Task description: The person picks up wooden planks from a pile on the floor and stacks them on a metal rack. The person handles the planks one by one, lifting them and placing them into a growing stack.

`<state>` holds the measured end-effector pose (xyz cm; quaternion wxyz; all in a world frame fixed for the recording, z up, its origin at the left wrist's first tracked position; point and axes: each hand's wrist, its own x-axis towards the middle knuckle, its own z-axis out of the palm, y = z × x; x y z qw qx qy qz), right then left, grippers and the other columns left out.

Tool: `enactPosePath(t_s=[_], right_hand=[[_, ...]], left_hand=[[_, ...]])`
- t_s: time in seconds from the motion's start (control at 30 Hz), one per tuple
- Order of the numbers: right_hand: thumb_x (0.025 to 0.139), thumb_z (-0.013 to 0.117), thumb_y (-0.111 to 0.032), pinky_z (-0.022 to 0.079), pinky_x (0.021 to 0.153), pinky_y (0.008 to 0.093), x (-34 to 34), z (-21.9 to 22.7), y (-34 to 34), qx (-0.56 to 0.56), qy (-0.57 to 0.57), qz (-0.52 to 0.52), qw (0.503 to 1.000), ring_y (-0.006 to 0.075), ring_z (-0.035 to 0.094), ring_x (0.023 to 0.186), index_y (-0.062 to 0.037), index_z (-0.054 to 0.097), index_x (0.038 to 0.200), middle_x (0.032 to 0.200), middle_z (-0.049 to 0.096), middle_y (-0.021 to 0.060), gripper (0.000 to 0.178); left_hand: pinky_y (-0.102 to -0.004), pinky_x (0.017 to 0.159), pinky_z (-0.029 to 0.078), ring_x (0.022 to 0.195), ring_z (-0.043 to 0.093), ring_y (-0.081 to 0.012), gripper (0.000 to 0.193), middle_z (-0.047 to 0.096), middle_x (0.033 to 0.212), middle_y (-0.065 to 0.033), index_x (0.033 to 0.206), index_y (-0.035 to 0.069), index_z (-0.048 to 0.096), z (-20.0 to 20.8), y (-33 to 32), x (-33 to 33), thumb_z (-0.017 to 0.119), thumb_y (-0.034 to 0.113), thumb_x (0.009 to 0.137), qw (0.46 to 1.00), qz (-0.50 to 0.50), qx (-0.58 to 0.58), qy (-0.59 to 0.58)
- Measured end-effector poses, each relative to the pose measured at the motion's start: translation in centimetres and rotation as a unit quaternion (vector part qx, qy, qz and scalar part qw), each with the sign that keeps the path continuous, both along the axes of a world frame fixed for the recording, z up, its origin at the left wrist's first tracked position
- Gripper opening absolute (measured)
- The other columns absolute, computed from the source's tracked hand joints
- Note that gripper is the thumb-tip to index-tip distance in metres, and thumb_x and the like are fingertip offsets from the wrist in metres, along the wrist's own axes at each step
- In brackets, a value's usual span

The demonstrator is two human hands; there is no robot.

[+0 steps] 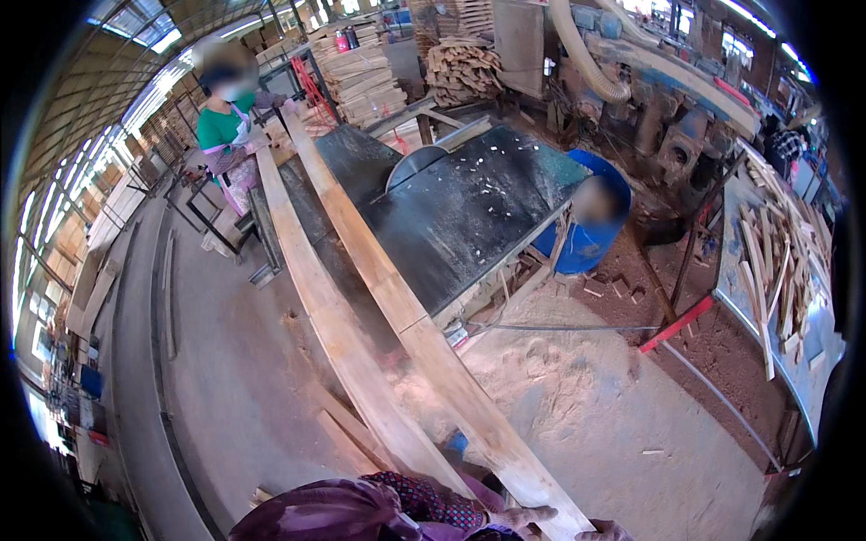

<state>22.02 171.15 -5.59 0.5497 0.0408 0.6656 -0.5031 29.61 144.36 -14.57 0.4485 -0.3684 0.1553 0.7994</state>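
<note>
Two long wooden boards run from my body to the far end of a saw table. At its near end, the right-hand board (433,347) is held by both my hands. My left hand (521,517), below a dotted cuff, closes on its left edge with a digit over the top face. My right hand (604,531) grips the other edge at the bottom rim, partly cut off. The left-hand board (334,334) passes beside my left sleeve (433,499). A co-worker (225,131) in a green top stands at the far ends, hands near both boards.
A circular saw blade (418,169) rises from the dark saw table (478,216), which is strewn with chips. A blue barrel (582,248) stands at its right. Farther right, a metal table (735,261) bears loose strips. Stacked timber (361,81) fills the back. Sawdust covers the floor.
</note>
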Motion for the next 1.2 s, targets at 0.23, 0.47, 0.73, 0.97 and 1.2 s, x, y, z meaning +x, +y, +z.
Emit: enactPosePath(t_s=[0.23,0.47,0.73,0.97,1.2], right_hand=[[0.082,0.073,-0.017,0.052,0.081,0.0324,0.5,0.3,1.7,0.043,-0.008,0.025,0.999,0.0168,0.063,0.093,0.0041,0.056,0.130,0.109,0.068,0.0093,0.054],[0.082,0.071,-0.016,0.053,0.078,0.0324,5.0,-0.3,12.9,0.094,-0.058,0.046,0.993,0.0170,0.063,0.090,0.0026,0.055,0.132,0.109,0.067,0.0095,0.055],[0.083,0.070,-0.014,0.054,0.075,0.0323,15.6,-3.4,35.4,0.113,-0.149,0.018,0.982,0.0173,0.064,0.085,0.0010,0.054,0.134,0.108,0.067,0.0097,0.056],[0.081,0.073,-0.022,0.050,0.085,0.0348,13.6,-3.1,33.2,0.154,-0.040,0.059,0.986,0.0206,0.063,0.097,0.0010,0.058,0.129,0.110,0.068,0.0114,0.055],[0.077,0.073,-0.022,0.049,0.060,0.0285,12.9,-1.6,32.6,0.117,-0.055,-0.029,0.991,0.0130,0.060,0.068,0.0047,0.067,0.112,0.087,0.068,0.0062,0.044]], left_hand=[[-0.0362,0.109,0.039,0.120,0.055,-0.0265,0.052,0.057,0.133,-0.0096,0.126,0.002,0.055,5.6,-7.8,-3.0,0.075,0.029,0.086,0.981,0.188,-0.032,-0.023],[-0.0376,0.094,0.048,0.111,0.059,-0.0177,0.047,0.067,0.113,-0.0004,0.121,0.017,0.062,6.8,-0.5,1.0,0.077,0.039,0.083,0.990,0.129,-0.041,-0.026],[-0.0364,0.101,0.040,0.120,0.052,-0.0200,0.053,0.060,0.123,-0.0031,0.128,0.013,0.056,4.8,7.9,5.1,0.073,0.040,0.085,0.999,0.034,0.030,-0.029],[-0.0354,0.107,0.034,0.127,0.045,-0.0219,0.058,0.055,0.133,-0.0054,0.133,0.010,0.051,4.1,11.5,6.2,0.070,0.041,0.088,0.998,-0.019,0.049,-0.039],[-0.0343,0.113,0.027,0.135,0.038,-0.0239,0.063,0.049,0.142,-0.0078,0.138,0.007,0.046,3.5,16.9,8.1,0.067,0.042,0.090,0.983,-0.061,0.164,-0.063]])
